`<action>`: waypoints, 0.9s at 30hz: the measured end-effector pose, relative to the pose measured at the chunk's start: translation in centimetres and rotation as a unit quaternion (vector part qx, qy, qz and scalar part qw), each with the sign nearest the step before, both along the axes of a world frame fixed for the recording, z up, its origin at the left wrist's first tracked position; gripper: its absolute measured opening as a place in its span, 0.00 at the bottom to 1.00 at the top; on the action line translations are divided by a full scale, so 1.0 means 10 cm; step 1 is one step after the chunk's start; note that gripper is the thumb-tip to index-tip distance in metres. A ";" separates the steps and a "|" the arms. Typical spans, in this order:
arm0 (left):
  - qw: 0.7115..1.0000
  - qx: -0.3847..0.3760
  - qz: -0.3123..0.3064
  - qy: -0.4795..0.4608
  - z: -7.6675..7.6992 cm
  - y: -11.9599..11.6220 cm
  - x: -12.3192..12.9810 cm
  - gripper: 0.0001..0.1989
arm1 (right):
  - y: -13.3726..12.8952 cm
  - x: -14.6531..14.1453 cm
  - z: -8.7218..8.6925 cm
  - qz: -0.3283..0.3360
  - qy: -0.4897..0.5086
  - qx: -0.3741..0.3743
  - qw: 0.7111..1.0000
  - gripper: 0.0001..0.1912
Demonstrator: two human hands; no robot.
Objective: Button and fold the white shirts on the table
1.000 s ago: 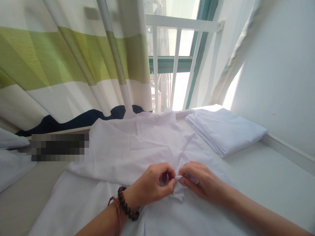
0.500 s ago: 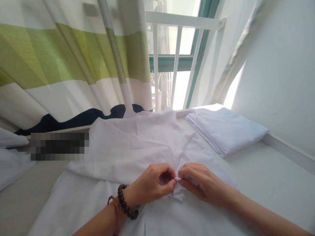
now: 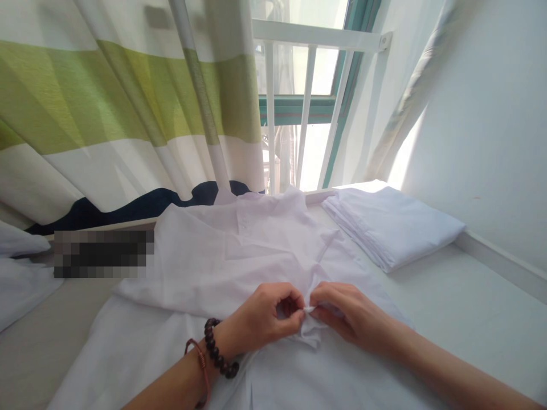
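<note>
A white garment [image 3: 205, 250], shirt-like with stitched edges, lies spread and wrinkled in front of me. My left hand [image 3: 267, 316] pinches a small gathered fold of its cloth between thumb and index finger, the other fingers curled. Right beside it, my right hand [image 3: 346, 313] grips the same fold from the other side with thumb and fingers. Only a narrow bit of cloth shows between the fingertips; whether a button is in it cannot be seen. A loose corner of fabric hangs just below the pinch. On my left wrist are a dark bead bracelet [image 3: 217, 350] and a brown cord.
Folded white cloth [image 3: 397, 228] rests at the back right beside the wall [image 3: 491, 142]. More white cloth [image 3: 21, 285] lies at the far left, near a blurred-out dark patch [image 3: 102, 254]. Behind are a striped curtain [image 3: 128, 97] and a white railing [image 3: 316, 37] before a window.
Both hands stay almost in place, with the fingers shifting slightly at the pinched fold. The loose corner of cloth below has moved a little. Nothing was let go.
</note>
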State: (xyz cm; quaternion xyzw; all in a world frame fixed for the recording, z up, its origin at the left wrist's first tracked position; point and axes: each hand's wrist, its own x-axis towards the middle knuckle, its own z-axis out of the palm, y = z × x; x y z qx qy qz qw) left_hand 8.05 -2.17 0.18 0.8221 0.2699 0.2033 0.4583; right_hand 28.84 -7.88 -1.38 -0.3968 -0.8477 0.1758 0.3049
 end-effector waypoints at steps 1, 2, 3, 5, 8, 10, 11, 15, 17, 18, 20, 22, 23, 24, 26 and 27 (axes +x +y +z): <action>1.000 0.004 0.001 0.002 -0.01 0.00 0.00 0.03 | 0.00 0.00 0.00 0.006 -0.004 0.009 1.000 0.03; 1.000 0.011 0.002 0.005 -0.01 0.00 0.00 0.03 | 0.00 0.00 0.00 0.011 -0.009 0.019 1.000 0.04; 1.000 0.020 0.003 0.008 -0.02 0.00 0.00 0.03 | 0.00 0.00 0.00 0.013 -0.015 0.029 0.999 0.04; 0.999 0.039 0.004 0.013 -0.02 0.00 0.00 0.03 | 0.00 -0.02 0.01 0.008 -0.030 0.046 0.998 0.04; 0.998 0.063 0.004 0.021 -0.03 0.00 0.00 0.04 | -0.01 -0.05 0.00 -0.012 -0.056 0.068 0.996 0.05; 0.997 0.077 0.006 0.024 -0.04 -0.01 0.00 0.04 | -0.03 -0.09 -0.02 -0.023 -0.068 0.079 0.994 0.06; 0.996 0.084 0.006 0.026 -0.04 -0.01 0.00 0.04 | -0.03 -0.11 -0.03 -0.028 -0.071 0.083 0.994 0.07; 0.992 0.117 0.023 0.034 -0.04 -0.05 0.02 0.03 | -0.04 -0.16 -0.04 -0.057 -0.074 0.099 0.991 0.07; 0.988 0.138 0.052 0.033 -0.05 -0.08 0.03 0.03 | -0.03 -0.15 -0.01 -0.051 -0.066 0.106 0.991 0.07; 0.986 0.149 0.068 0.028 -0.06 -0.10 0.04 0.04 | -0.01 -0.14 0.01 -0.037 -0.063 0.107 0.992 0.06; 0.981 0.169 0.095 0.013 -0.09 -0.12 0.05 0.04 | 0.01 -0.10 0.04 -0.007 -0.058 0.115 0.992 0.05; 0.979 0.181 0.099 -0.001 -0.12 -0.13 0.05 0.04 | 0.03 -0.04 0.07 0.008 -0.056 0.128 0.990 0.05; 0.979 0.181 0.091 -0.004 -0.13 -0.13 0.05 0.03 | 0.03 -0.02 0.07 0.010 -0.056 0.134 0.989 0.06; 0.981 0.179 0.080 -0.009 -0.13 -0.13 0.04 0.03 | 0.03 0.01 0.08 0.010 -0.054 0.139 0.989 0.07; 0.985 0.164 0.055 -0.021 -0.11 -0.13 0.02 0.02 | 0.03 0.04 0.08 0.015 -0.053 0.148 0.987 0.07; 0.987 0.151 0.040 -0.028 -0.09 -0.12 0.00 0.03 | 0.03 0.06 0.09 0.020 -0.052 0.155 0.986 0.07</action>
